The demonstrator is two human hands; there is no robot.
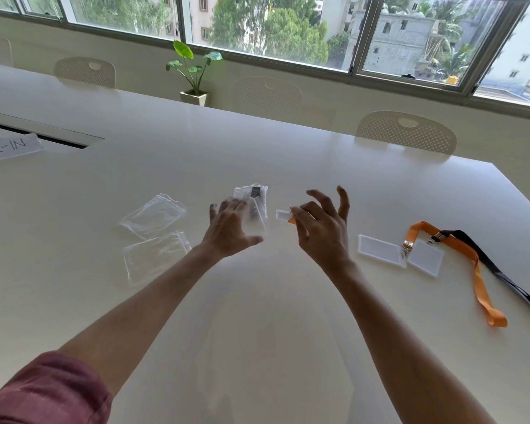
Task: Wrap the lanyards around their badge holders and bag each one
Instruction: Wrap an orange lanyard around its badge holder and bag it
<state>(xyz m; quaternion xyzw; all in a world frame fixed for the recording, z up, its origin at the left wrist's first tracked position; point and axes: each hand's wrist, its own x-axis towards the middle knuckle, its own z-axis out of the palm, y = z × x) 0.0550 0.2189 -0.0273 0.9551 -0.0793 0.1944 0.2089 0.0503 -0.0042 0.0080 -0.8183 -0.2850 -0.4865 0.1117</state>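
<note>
Pinching a wrapped badge holder (283, 215) at twelve o'clock in the right hand (322, 231), remaining fingers (343, 200) splayed. Spreading the left hand (230, 229) wide, empty, blurred, just before a filled bag (253, 203). Risking the orange wrap loosening if the pinch slips. Leaving two holders (377, 249) at three o'clock, spare bags (153, 237) at nine. Hiding the wrap behind fingers.

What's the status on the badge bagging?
Right hand pinching wrapped badge. Left hand open over filled bag. Two empty bags, two badges waiting.
</note>
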